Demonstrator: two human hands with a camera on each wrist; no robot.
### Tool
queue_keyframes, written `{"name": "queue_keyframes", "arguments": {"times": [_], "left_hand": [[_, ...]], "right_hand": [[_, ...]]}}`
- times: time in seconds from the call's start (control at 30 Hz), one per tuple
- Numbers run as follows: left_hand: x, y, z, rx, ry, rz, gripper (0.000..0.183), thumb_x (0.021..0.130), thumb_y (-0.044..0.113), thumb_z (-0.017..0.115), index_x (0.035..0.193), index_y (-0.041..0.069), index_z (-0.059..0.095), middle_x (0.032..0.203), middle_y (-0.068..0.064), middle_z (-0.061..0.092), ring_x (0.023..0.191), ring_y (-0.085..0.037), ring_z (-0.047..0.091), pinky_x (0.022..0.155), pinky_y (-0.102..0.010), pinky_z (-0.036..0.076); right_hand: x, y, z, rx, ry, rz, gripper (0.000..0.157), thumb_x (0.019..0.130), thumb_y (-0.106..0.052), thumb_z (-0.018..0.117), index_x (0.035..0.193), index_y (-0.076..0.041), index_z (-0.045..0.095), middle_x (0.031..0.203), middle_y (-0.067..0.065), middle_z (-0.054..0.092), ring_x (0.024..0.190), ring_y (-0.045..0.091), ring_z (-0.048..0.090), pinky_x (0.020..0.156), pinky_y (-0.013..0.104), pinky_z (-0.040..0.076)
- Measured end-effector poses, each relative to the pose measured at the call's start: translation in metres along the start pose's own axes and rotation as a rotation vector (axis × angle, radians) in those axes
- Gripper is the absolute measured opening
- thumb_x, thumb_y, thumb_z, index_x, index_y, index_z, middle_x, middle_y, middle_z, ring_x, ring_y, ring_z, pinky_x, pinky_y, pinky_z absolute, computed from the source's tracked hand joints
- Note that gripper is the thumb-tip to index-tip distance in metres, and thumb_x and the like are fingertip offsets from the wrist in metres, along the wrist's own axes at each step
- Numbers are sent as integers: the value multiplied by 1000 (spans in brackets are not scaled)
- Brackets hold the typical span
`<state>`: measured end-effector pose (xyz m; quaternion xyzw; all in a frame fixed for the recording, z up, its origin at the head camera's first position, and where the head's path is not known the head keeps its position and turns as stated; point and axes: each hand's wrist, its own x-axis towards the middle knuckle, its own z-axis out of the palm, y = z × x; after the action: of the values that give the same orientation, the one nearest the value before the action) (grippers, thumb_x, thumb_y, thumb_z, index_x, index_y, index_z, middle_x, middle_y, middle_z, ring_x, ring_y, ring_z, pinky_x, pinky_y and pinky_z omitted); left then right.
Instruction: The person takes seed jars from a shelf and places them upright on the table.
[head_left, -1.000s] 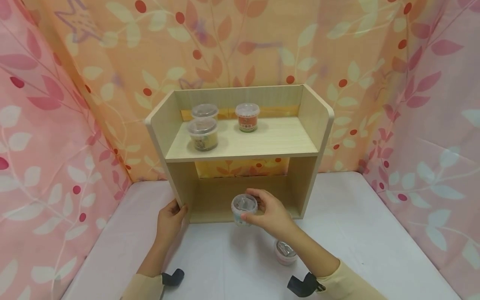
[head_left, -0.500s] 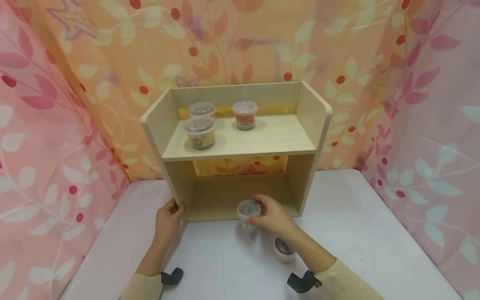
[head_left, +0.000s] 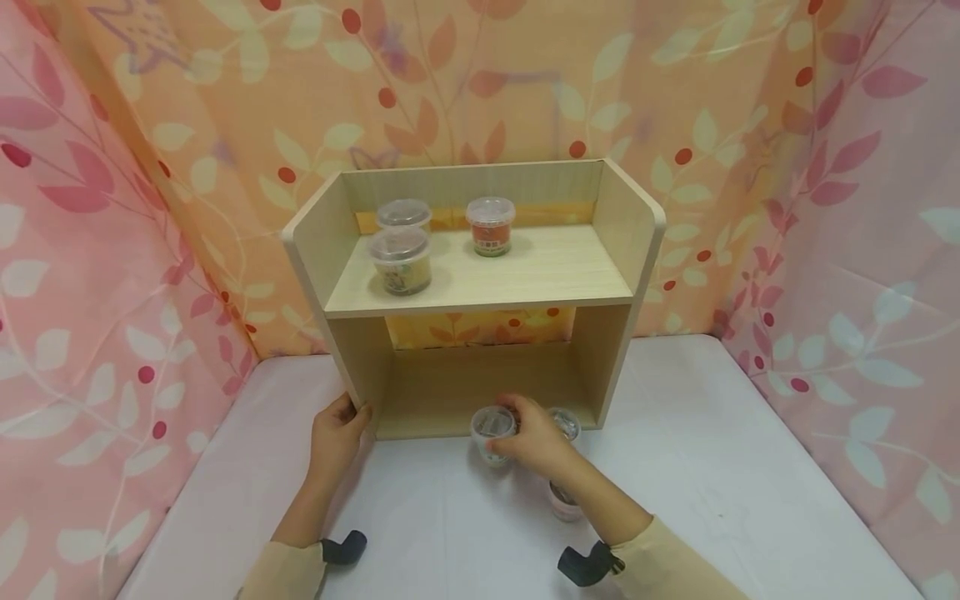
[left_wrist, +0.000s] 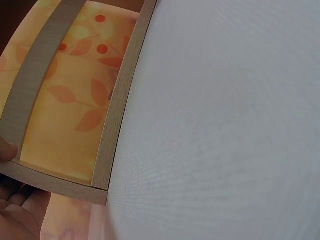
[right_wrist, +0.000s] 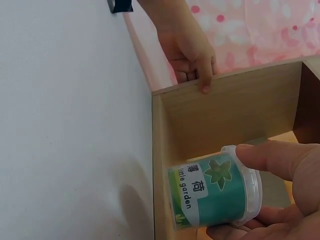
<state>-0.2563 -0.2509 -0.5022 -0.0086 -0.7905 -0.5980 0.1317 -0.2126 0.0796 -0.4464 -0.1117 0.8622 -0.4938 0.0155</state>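
Round plastic tub [right_wrist: 209,194] has dipped between right-hand fingers [right_wrist: 234,232]

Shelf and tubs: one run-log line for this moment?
left hand: grips shelf | right hand: holds teal tub | upper tier: three tubs | table: two more tubs

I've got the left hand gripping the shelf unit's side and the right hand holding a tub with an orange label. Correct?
No: the tub in the right hand has a teal label, not orange, as the right wrist view shows. The left hand grips the shelf unit by its side.
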Motion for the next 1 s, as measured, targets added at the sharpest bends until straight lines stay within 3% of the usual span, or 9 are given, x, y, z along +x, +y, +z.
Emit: {"name": "queue_keyframes", "arguments": {"times": [0.3, 0.57, 0.8, 1.0], "left_hand": [[1, -3, 1, -7, 6, -2, 47, 99, 8, 65, 143, -7, 54, 136, -24, 63, 122, -31, 62, 85, -10, 53], [0, -1, 1, -16, 21, 12, 46, 98, 8, 66, 140, -7, 57, 135, -24, 64, 113, -13, 66, 84, -11, 54], [0, -2, 1, -20, 15, 5, 45, 98, 8, 66, 140, -7, 57, 135, -23, 64, 117, -23, 66, 84, -11, 54], [1, -3, 1, -14, 13, 15, 45, 100, 10, 65, 141, -6, 57, 135, -23, 64, 115, -15, 66, 85, -10, 53]], "right_hand": [[2, 10, 11, -69, -1, 11, 74, 74, -14, 91, 137, 3, 57, 130, 18, 64, 122, 36, 59, 105, 54, 49], [5, 14, 17, -113, 10, 11, 74, 74, -12, 91, 137, 4, 56, 130, 20, 63, 125, 40, 57, 108, 56, 46], [4, 11, 18, -142, 14, 1, 75, 71, -8, 91, 136, 5, 56, 130, 23, 63, 126, 41, 56, 109, 56, 45], [5, 8, 14, -206, -8, 2, 75, 70, -7, 91, 136, 6, 56, 131, 25, 61, 127, 44, 55, 109, 57, 45]]}}
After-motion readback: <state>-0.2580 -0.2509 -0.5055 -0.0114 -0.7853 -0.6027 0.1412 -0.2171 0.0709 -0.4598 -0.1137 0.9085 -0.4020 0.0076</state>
